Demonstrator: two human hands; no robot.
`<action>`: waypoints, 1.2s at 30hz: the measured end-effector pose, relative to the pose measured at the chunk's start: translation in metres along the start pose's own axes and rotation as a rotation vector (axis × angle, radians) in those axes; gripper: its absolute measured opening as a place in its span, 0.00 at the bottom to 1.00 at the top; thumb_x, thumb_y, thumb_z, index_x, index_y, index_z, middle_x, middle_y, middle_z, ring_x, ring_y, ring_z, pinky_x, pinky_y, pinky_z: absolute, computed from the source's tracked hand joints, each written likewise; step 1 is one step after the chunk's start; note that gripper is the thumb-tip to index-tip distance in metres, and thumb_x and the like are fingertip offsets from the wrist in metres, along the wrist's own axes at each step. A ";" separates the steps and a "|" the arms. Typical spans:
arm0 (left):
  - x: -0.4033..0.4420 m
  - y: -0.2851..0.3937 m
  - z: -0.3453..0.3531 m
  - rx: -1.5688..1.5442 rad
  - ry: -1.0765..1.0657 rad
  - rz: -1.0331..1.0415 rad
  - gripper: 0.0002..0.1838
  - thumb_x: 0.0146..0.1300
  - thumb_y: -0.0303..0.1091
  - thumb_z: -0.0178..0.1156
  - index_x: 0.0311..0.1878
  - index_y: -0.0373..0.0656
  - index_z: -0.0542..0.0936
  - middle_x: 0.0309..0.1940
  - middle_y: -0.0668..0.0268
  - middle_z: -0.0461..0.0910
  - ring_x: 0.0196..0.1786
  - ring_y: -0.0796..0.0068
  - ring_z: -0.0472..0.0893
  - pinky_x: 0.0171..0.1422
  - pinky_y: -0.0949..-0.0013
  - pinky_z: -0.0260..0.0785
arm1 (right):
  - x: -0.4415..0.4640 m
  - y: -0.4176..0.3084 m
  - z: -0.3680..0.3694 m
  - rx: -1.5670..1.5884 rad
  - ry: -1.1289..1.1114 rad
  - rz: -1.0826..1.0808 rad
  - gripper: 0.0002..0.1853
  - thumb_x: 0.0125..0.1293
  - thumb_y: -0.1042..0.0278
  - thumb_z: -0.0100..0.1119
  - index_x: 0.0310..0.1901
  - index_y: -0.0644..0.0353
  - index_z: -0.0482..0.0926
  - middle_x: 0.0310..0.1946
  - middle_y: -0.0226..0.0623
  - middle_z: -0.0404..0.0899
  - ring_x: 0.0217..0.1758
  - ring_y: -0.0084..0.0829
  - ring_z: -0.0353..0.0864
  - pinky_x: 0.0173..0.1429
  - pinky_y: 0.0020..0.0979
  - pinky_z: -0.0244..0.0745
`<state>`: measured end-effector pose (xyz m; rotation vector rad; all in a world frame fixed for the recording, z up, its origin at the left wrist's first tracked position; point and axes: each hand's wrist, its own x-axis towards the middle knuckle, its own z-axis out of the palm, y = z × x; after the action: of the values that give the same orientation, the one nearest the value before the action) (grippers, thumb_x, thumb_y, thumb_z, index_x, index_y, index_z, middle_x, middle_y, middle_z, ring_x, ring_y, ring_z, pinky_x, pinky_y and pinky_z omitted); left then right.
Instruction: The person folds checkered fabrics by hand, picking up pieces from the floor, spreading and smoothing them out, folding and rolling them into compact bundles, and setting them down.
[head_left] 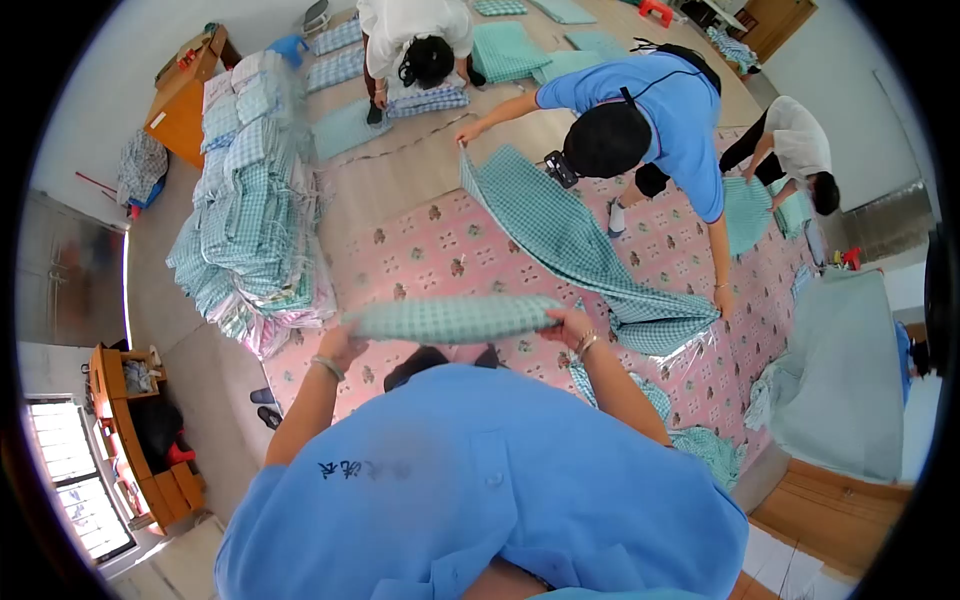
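A folded green checked cloth (450, 318) hangs level in front of my body, slightly blurred. Its left end is gripped by my left hand (342, 350), with the fingers closed on the edge. My right hand (570, 328) is closed on the right end. Just beyond, a person in a blue shirt holds a larger green checked cloth (560, 235) by two corners, apart from my hands. Below that cloth, more crumpled green cloth (705, 450) lies on the pink patterned floor cover (400, 255).
Tall stacks of wrapped checked cloth (250, 200) stand at the left. Two more people in white bend over cloths, one at the top and one at the right. A wooden desk (180, 120) is behind the stacks; shoes (268, 405) lie at the lower left.
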<state>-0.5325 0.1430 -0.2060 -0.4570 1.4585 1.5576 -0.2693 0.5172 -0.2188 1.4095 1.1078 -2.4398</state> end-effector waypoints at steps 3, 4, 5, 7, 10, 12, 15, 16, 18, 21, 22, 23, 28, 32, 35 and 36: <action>0.018 0.042 0.025 -0.016 0.037 0.034 0.12 0.57 0.39 0.53 0.42 0.45 0.72 0.31 0.68 0.74 0.30 0.77 0.73 0.39 0.72 0.65 | 0.040 -0.056 0.008 -0.047 -0.038 -0.010 0.19 0.54 0.68 0.52 0.44 0.73 0.67 0.35 0.49 0.75 0.34 0.40 0.78 0.39 0.35 0.75; 0.027 0.054 0.032 0.004 0.067 0.039 0.13 0.57 0.40 0.53 0.42 0.45 0.72 0.32 0.68 0.74 0.31 0.78 0.73 0.40 0.72 0.65 | 0.052 -0.069 0.012 -0.082 -0.051 -0.020 0.19 0.54 0.67 0.52 0.44 0.73 0.66 0.35 0.50 0.75 0.34 0.40 0.78 0.40 0.34 0.75; 0.039 0.066 0.035 0.006 0.073 0.030 0.13 0.57 0.40 0.53 0.42 0.45 0.72 0.32 0.68 0.74 0.31 0.78 0.73 0.40 0.72 0.65 | 0.059 -0.081 0.017 -0.079 -0.051 -0.009 0.19 0.54 0.67 0.52 0.44 0.73 0.66 0.35 0.50 0.75 0.34 0.40 0.78 0.40 0.34 0.75; 0.068 0.094 0.036 0.039 0.027 0.033 0.13 0.57 0.41 0.53 0.42 0.45 0.72 0.33 0.68 0.75 0.32 0.77 0.74 0.41 0.71 0.65 | 0.077 -0.106 0.032 -0.067 -0.051 -0.040 0.19 0.54 0.67 0.53 0.41 0.76 0.68 0.33 0.51 0.75 0.34 0.39 0.78 0.39 0.34 0.76; 0.123 0.132 0.028 0.116 0.012 0.022 0.14 0.57 0.42 0.53 0.43 0.45 0.72 0.33 0.68 0.75 0.33 0.77 0.75 0.38 0.72 0.66 | 0.102 -0.133 0.056 -0.048 0.020 -0.022 0.16 0.56 0.67 0.51 0.39 0.75 0.69 0.31 0.49 0.75 0.32 0.38 0.78 0.36 0.32 0.75; 0.149 0.180 0.042 0.196 -0.024 0.017 0.15 0.56 0.42 0.53 0.43 0.44 0.72 0.32 0.68 0.76 0.33 0.76 0.75 0.37 0.72 0.67 | 0.124 -0.160 0.072 -0.034 0.046 -0.023 0.17 0.56 0.67 0.51 0.39 0.75 0.69 0.31 0.50 0.75 0.33 0.38 0.78 0.36 0.32 0.75; 0.174 0.238 0.063 0.157 -0.032 -0.007 0.15 0.57 0.42 0.53 0.43 0.43 0.72 0.33 0.67 0.76 0.33 0.75 0.76 0.33 0.74 0.66 | 0.146 -0.190 0.093 0.009 0.100 0.003 0.17 0.55 0.67 0.52 0.40 0.75 0.69 0.31 0.50 0.75 0.33 0.39 0.78 0.36 0.33 0.75; 0.187 0.258 0.068 0.194 -0.094 0.038 0.16 0.57 0.43 0.52 0.43 0.43 0.72 0.33 0.67 0.76 0.33 0.75 0.76 0.33 0.73 0.66 | 0.155 -0.204 0.099 0.014 0.108 -0.020 0.17 0.55 0.67 0.52 0.40 0.75 0.69 0.31 0.49 0.75 0.33 0.39 0.78 0.36 0.32 0.75; 0.212 0.299 0.080 0.263 -0.118 0.019 0.17 0.57 0.45 0.51 0.44 0.45 0.72 0.34 0.68 0.75 0.34 0.75 0.76 0.35 0.73 0.64 | 0.167 -0.231 0.112 0.031 0.132 -0.026 0.17 0.55 0.67 0.52 0.40 0.75 0.69 0.31 0.49 0.75 0.32 0.38 0.78 0.36 0.32 0.75; 0.242 0.349 0.109 0.297 -0.173 -0.013 0.18 0.57 0.46 0.51 0.46 0.46 0.71 0.35 0.69 0.75 0.34 0.76 0.75 0.38 0.72 0.64 | 0.178 -0.268 0.125 0.039 0.167 -0.108 0.17 0.54 0.67 0.53 0.39 0.76 0.70 0.32 0.50 0.75 0.32 0.39 0.78 0.36 0.31 0.75; 0.256 0.361 0.114 0.296 -0.175 -0.040 0.18 0.57 0.46 0.51 0.46 0.46 0.70 0.35 0.69 0.75 0.34 0.76 0.75 0.38 0.72 0.63 | 0.182 -0.279 0.128 0.055 0.183 -0.146 0.17 0.54 0.67 0.53 0.38 0.76 0.70 0.31 0.49 0.76 0.31 0.39 0.79 0.35 0.30 0.76; 0.265 0.372 0.124 0.308 -0.178 -0.049 0.18 0.57 0.46 0.51 0.46 0.46 0.70 0.35 0.69 0.75 0.34 0.76 0.75 0.38 0.72 0.63 | 0.187 -0.291 0.130 0.068 0.199 -0.187 0.17 0.54 0.67 0.54 0.38 0.76 0.71 0.30 0.49 0.76 0.30 0.38 0.79 0.33 0.29 0.76; 0.306 0.416 0.191 0.347 -0.200 -0.038 0.18 0.56 0.47 0.53 0.44 0.44 0.71 0.34 0.68 0.75 0.34 0.75 0.75 0.38 0.72 0.64 | 0.227 -0.344 0.111 0.184 0.220 -0.249 0.15 0.53 0.68 0.54 0.36 0.75 0.72 0.29 0.47 0.77 0.27 0.36 0.79 0.32 0.29 0.76; 0.346 0.446 0.247 0.445 -0.244 -0.033 0.18 0.56 0.47 0.53 0.40 0.42 0.72 0.32 0.67 0.75 0.33 0.75 0.75 0.38 0.74 0.65 | 0.256 -0.401 0.106 0.118 0.218 -0.270 0.15 0.53 0.67 0.54 0.34 0.74 0.73 0.29 0.46 0.77 0.27 0.35 0.79 0.30 0.27 0.76; 0.366 0.472 0.303 0.617 -0.299 -0.021 0.18 0.55 0.48 0.54 0.38 0.42 0.72 0.30 0.68 0.75 0.32 0.78 0.74 0.36 0.76 0.65 | 0.275 -0.441 0.110 -0.036 0.212 -0.265 0.15 0.54 0.66 0.54 0.34 0.73 0.73 0.29 0.47 0.77 0.27 0.34 0.79 0.30 0.27 0.76; 0.374 0.479 0.326 0.619 -0.311 -0.017 0.18 0.55 0.48 0.54 0.38 0.42 0.72 0.30 0.68 0.75 0.32 0.78 0.74 0.36 0.76 0.65 | 0.275 -0.455 0.114 -0.049 0.200 -0.284 0.16 0.54 0.64 0.54 0.35 0.73 0.73 0.29 0.46 0.77 0.27 0.33 0.79 0.30 0.27 0.76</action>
<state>-1.0052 0.6417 -0.1470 0.1329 1.5808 1.0261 -0.7003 0.8431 -0.1577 1.6082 1.4961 -2.4722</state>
